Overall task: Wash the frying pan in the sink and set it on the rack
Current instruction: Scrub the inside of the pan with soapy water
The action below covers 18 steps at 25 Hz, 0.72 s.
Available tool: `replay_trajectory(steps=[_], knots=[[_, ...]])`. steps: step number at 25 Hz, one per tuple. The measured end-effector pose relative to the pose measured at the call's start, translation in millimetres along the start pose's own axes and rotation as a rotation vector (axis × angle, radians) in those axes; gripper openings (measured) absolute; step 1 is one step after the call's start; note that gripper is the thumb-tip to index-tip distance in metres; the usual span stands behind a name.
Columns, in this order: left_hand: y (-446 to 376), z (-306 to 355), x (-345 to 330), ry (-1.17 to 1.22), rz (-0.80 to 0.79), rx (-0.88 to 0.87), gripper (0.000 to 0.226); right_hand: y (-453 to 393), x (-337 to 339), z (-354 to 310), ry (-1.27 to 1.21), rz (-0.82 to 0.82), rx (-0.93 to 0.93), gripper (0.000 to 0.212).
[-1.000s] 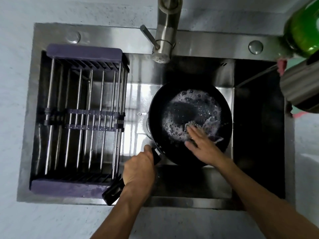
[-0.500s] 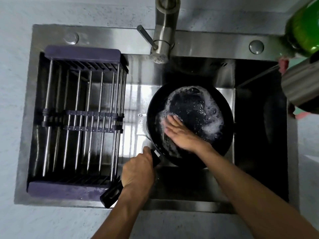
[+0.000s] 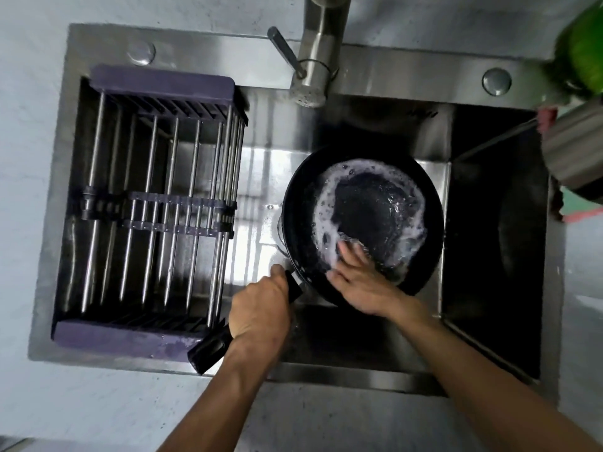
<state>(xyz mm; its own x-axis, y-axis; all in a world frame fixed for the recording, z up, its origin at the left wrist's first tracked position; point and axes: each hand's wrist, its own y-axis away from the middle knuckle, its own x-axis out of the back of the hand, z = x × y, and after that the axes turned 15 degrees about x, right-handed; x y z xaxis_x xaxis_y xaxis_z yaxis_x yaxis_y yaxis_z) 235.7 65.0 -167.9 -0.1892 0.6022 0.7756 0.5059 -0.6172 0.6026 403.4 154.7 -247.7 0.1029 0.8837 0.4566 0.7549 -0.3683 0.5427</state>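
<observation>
A black frying pan [image 3: 375, 210] sits in the steel sink [image 3: 342, 331], its inside ringed with white suds. My left hand [image 3: 257, 308] is closed around the pan's black handle [image 3: 208, 350], which sticks out toward the front left. My right hand [image 3: 359, 282] lies inside the pan at its near-left side, fingers pressed down on a greyish scrub pad [image 3: 347, 238] that is mostly hidden under them. The dish rack [image 3: 163, 83], metal bars between purple ends, spans the left part of the sink and holds nothing.
The faucet [image 3: 316, 53] hangs over the back of the sink; no water stream shows. A green bottle [image 3: 584, 53] and a steel vessel [image 3: 574, 148] stand at the right edge. A pale counter surrounds the sink.
My right hand has swept around inside the pan, from the right-centre to the left and now to the near-left, spreading the suds into a ring. The left hand keeps its hold on the handle.
</observation>
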Motion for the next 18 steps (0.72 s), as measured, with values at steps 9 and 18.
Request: replay_trajectory(steps=[9,18], knots=[[1,3,4,-0.010,-0.008,0.036,0.025,-10,6,-8,0.048,-0.063,0.042,0.054],[-2,3,1,0.039,-0.005,0.008,0.030,-32,2,-14,-0.048,0.212,0.064,0.041]])
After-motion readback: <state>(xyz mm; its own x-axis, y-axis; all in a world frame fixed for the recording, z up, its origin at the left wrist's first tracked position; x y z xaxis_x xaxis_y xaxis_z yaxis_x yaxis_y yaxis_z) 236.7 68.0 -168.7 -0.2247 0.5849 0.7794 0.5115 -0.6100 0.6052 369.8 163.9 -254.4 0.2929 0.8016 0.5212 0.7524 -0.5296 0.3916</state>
